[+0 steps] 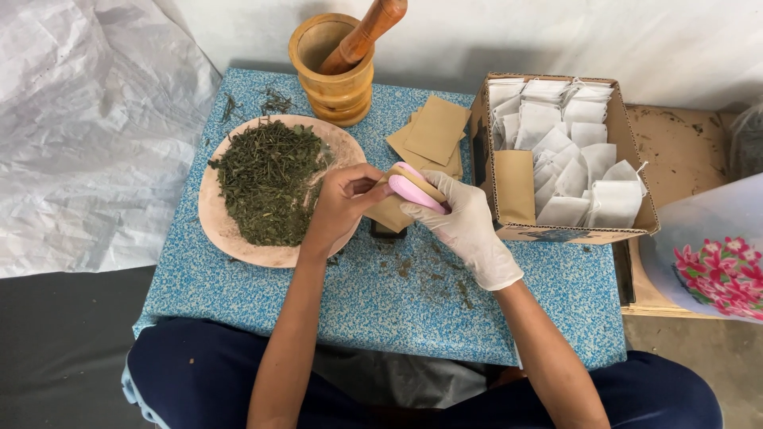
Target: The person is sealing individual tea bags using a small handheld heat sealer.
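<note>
Left hand: the bare left hand [343, 199] sat at the centre of the frame, fingers curled closed on the left edge of a small brown paper pouch [395, 208].
Right hand: the right hand [467, 226], in a white glove, was closed around a pink scoop [416, 193], whose end lay at the pouch's open top.
Pouch: it was held between the two hands just above the table [381, 294], tilted, right beside the plate's right rim.
Plate: a round pinkish plate [230, 238] lay left of centre, piled with dried green herbs [266, 181]; the left wrist crossed its lower right edge.
Mortar: a wooden mortar [332, 71] stood at the upper middle of the frame with a wooden pestle [364, 33] leaning in it.
Spare pouches: a loose stack of flat brown pouches [433, 133] lay between the mortar and the box, near the hands.
Box: an open cardboard box [509, 230] at the right held white filter bags [568, 151] and one upright brown pouch [514, 187].
Table: it was covered in a blue speckled cloth, with herb crumbs [433, 274] scattered below the hands.
Surroundings: a white plastic sheet [87, 135] filled the left side; a flowered bag [715, 266] sat at the right edge.
</note>
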